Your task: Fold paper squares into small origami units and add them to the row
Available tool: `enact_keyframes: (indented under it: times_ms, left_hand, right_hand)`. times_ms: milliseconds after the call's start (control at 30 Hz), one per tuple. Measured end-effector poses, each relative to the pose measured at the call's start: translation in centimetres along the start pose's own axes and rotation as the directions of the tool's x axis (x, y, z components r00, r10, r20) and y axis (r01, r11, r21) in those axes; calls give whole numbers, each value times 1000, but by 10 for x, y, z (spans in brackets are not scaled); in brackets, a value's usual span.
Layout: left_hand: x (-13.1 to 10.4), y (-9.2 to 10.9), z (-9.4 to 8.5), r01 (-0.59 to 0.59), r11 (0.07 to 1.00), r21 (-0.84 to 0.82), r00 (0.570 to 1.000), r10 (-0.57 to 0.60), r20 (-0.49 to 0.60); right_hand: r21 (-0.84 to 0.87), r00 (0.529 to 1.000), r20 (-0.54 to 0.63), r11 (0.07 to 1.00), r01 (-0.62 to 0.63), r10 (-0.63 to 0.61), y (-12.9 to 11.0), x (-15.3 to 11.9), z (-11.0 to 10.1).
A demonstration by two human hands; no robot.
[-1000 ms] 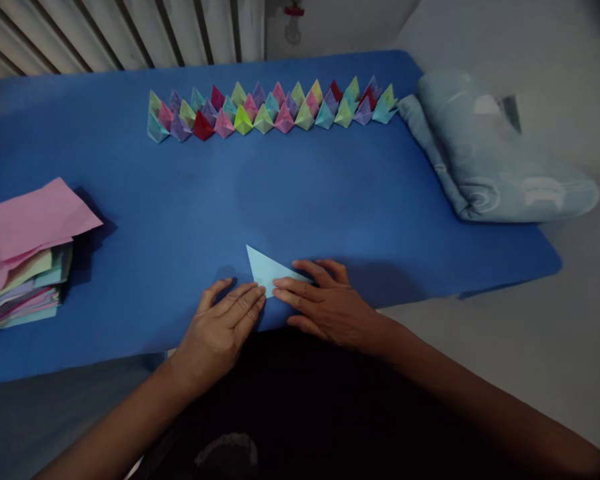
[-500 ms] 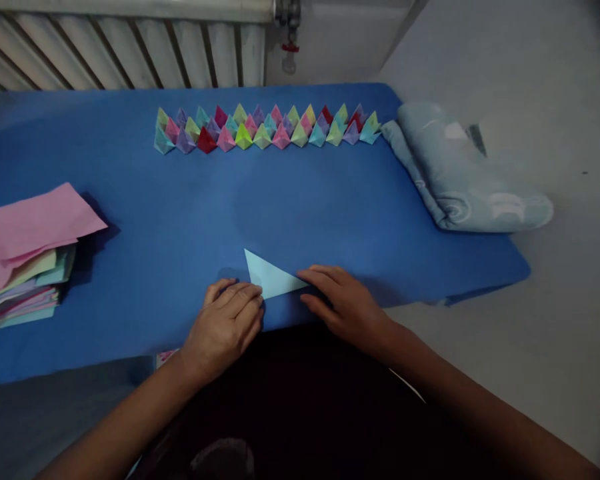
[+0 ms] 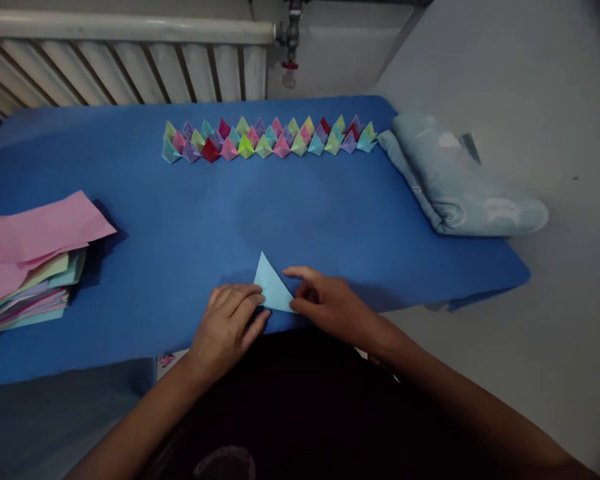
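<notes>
A light blue paper triangle (image 3: 274, 288) lies near the front edge of the blue table, one corner pointing away from me. My left hand (image 3: 229, 325) rests on its left end, fingertips on the paper and thumb apart from the fingers. At the right corner is my right hand (image 3: 325, 298), its thumb touching the paper and its index finger stretched out above the right edge. The other fingers of that hand are curled, and a gap shows between index finger and thumb.
Rows of small folded paper pieces (image 3: 281, 147) stand along the back of the blue table (image 3: 200, 213). A stack of coloured paper (image 3: 45, 230) lies at the left, a folded grey-blue blanket (image 3: 460, 183) at the right. Behind is a radiator (image 3: 130, 70).
The paper triangle has turned, its upper corner now further right and its right corner nearer me. My right hand's index finger and thumb have spread. The whole view has shifted slightly.
</notes>
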State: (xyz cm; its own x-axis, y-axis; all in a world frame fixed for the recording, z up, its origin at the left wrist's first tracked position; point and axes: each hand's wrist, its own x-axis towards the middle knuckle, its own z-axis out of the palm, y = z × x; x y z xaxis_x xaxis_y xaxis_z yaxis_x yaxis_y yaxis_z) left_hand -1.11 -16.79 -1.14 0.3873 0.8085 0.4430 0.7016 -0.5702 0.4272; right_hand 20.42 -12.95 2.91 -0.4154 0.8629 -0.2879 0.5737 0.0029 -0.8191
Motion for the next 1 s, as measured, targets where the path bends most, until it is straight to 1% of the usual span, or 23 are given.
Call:
enact_keyframes:
  times_ms: [33,67,100,133,167,200,233,267,300,333,367,433,500,567,633,700,767,833,933,1000]
  left_hand:
    - [0,0,-2,64,996,-56,998,-65,-24]
    - [2,1,-4,149,981,-124,987,-155,-46]
    - [4,2,-6,248,946,-207,962,-266,-60]
    - [7,2,-8,353,884,-307,921,-385,-50]
    - [11,3,-11,448,790,-418,868,-496,-8]
    - [16,4,-13,523,670,-527,811,-582,66]
    - [20,4,-15,576,533,-620,757,-633,159]
    - [25,5,-17,607,396,-689,712,-656,250]
    - [28,6,-18,620,272,-736,676,-662,325]
    - [31,8,-19,619,171,-766,647,-664,375]
    - [34,9,-19,605,93,-791,626,-669,400]
    - [36,11,-20,562,-21,-827,595,-684,422]
    - [35,11,-20,528,-105,-843,582,-678,449]
    - [34,10,-21,513,-179,-839,577,-652,492]
    - [33,8,-22,510,-235,-827,578,-619,532]
    - [33,7,-23,510,-273,-816,580,-591,561]
    - [33,7,-23,513,-297,-805,580,-571,581]
    - [32,8,-22,517,-306,-800,586,-555,591]
    - [31,10,-21,519,-307,-798,612,-518,597]
    - [30,11,-20,519,-302,-800,630,-497,597]
  right_hand:
    - [-8,998,-29,998,54,-55,-1,-1,1]
    - [-20,991,-67,994,112,-113,-2,-3,2]
    - [-33,980,-108,985,167,-170,-3,-4,2]
    - [-42,965,-147,976,215,-219,-4,-5,1]
    - [-46,949,-181,966,255,-260,-5,-7,0]
    - [-48,934,-207,956,289,-293,-6,-7,-1]
    - [-52,920,-226,947,316,-320,-8,-8,-2]
    - [-59,909,-239,940,337,-341,-9,-8,-3]
    - [-69,900,-250,933,352,-358,-10,-8,-3]
    - [-81,891,-263,929,362,-370,-12,-8,-3]
    - [-92,883,-277,925,368,-378,-13,-8,-2]
    - [-98,870,-298,919,382,-393,-15,-8,-1]
    - [-65,858,-304,907,415,-414,-17,-8,0]
    - [16,850,-330,898,441,-411,-20,-7,-2]
    - [98,845,-391,897,431,-364,-25,-4,-5]
    - [135,838,-447,903,409,-312,-31,0,-9]
    - [131,837,-455,907,401,-304,-38,4,-11]
    - [119,839,-437,904,411,-324,-43,6,-10]
    - [125,843,-418,897,424,-340,-48,8,-7]
    - [153,853,-404,895,418,-330,-50,8,-5]
